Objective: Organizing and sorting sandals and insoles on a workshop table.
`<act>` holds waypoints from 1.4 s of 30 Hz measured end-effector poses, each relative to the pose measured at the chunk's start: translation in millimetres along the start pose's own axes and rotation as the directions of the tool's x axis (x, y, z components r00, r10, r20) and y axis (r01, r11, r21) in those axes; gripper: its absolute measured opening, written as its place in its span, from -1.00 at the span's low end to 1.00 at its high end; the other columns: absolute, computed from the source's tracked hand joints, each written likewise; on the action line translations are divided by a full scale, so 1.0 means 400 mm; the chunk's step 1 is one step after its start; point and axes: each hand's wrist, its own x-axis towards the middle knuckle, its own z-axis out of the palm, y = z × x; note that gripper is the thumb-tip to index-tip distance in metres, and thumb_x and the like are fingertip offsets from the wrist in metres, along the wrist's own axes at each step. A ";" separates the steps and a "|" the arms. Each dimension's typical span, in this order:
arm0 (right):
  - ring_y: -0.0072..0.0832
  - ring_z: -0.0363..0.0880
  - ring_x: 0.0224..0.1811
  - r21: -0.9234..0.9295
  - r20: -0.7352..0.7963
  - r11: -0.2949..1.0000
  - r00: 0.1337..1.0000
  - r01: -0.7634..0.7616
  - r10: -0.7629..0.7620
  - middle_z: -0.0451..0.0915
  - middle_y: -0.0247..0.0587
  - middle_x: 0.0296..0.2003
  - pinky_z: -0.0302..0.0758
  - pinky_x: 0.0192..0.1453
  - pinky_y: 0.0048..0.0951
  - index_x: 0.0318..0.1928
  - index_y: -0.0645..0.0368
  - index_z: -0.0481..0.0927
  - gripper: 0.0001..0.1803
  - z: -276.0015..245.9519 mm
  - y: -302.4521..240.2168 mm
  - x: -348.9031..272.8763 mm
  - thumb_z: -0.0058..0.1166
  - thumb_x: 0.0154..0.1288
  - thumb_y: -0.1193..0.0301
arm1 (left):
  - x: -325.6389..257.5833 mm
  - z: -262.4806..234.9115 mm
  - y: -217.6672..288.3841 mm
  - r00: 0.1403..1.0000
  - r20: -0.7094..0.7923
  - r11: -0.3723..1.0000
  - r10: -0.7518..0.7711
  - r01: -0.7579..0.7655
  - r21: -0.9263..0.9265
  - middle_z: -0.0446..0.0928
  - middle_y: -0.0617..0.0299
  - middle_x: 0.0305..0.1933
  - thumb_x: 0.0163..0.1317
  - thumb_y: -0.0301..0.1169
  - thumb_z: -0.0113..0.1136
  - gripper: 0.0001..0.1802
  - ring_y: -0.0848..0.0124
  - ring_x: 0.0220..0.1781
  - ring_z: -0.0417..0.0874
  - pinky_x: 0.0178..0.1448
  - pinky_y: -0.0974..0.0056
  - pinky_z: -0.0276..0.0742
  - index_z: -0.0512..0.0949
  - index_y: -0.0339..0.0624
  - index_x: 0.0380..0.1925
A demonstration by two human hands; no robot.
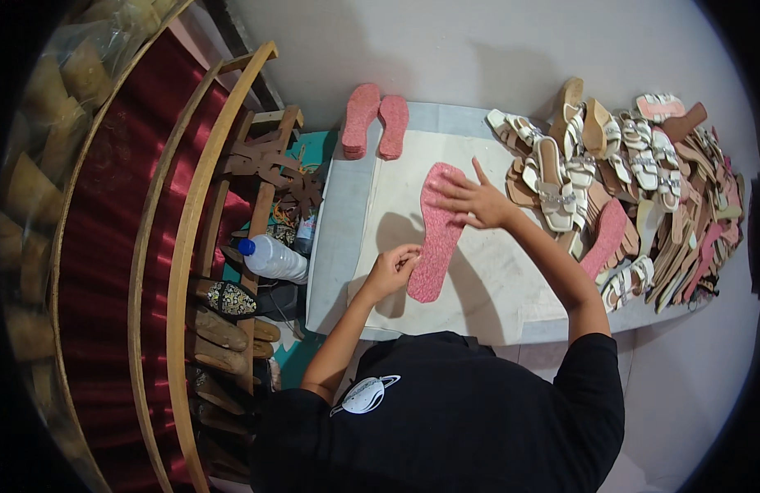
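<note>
A pink speckled insole (437, 234) lies at a slant over the pale sheet in front of me, its wide toe end farther away. My right hand (472, 200) rests flat on that toe part with the fingers spread. At the narrow heel half, my left hand (394, 269) is closed, thumb and fingers pinching the left edge of the insole. Two stacks of similar pink soles, a left stack (361, 119) and a right stack (393, 125), stand at the table's back left.
White strappy sandals (555, 193) and loose soles (684, 238) pile up on the table's right side, with another pink sole (606, 237) among them. To the left, a blue-capped water bottle (275, 259) stands beside a wooden rack (187, 246) holding shoes. A wall closes off the back.
</note>
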 end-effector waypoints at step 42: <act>-0.54 0.51 -0.38 0.971 0.219 -0.138 0.491 -0.197 0.843 0.43 -0.21 -0.23 0.51 -0.33 -0.58 0.17 0.24 0.24 -0.47 0.399 0.207 0.383 0.04 0.18 0.51 | 0.497 -0.146 -0.321 0.755 -0.576 0.869 0.313 0.016 0.494 0.39 0.04 -0.03 -0.20 -0.46 0.32 -0.19 0.16 0.00 0.40 0.03 0.16 0.33 0.19 -0.26 0.14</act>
